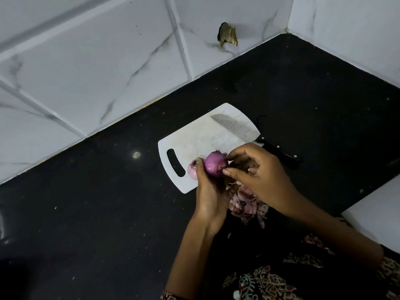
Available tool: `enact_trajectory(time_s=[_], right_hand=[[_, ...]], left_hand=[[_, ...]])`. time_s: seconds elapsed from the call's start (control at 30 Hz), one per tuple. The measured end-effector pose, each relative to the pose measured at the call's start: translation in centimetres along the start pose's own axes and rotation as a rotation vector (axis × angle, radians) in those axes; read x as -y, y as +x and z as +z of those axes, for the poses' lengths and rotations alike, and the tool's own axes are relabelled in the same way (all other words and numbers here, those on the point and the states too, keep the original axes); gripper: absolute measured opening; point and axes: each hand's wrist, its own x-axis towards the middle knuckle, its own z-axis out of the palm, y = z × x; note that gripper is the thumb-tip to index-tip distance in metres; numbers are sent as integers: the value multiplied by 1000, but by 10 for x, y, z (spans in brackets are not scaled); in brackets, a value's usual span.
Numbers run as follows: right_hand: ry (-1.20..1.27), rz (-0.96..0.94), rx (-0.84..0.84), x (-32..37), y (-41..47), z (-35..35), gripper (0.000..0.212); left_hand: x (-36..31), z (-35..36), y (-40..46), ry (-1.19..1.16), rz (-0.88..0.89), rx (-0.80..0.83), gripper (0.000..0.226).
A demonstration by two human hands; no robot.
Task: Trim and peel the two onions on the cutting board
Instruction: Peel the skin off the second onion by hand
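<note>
- The step in hand seems to be the peeling of the second onion (216, 165): its surface is looking smooth and purple, so I am judging that most of the dry skin is already off.
- The left hand (211, 191) is holding this onion in the air above the near edge of the cutting board (194, 137), with the fingers curled around it from below and from the handle-slot side.
- The right hand (255, 176) is touching the other side of the onion; the thumb and first finger are pinching at its surface, perhaps at a last strip of skin, but I cannot tell if some skin is between them.
- The first onion (192, 168), paler and peeled, is lying on the cutting board, just beside the handle slot and partly hidden behind the left hand.
- The knife (249, 135) is resting across the far corner of the cutting board, the blade on it and the black handle off the edge; no hand is touching it.
- A heap of peels (246, 205) is lying on the counter, just off the near edge of the cutting board, under the right hand.
- The next move is probably calling for a small pull to take away any skin which is remaining, and then for putting this onion down on the cutting board near the first one.
</note>
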Motion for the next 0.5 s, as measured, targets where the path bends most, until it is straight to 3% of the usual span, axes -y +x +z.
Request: enact_trajectory(time_s=[0.2,0.33,0.5], right_hand=[[-31,-45,-54,-5,1,-6,27],[-115,-43,-38,-11,1,-7,32],[-55,5,9,-10,0,-5,23]], left_hand=[[-3,-5,1,-104,22,33,45],[-11,-5,-1,-297,47,72,45],[-15,-2,-4,-267,116,84,37]])
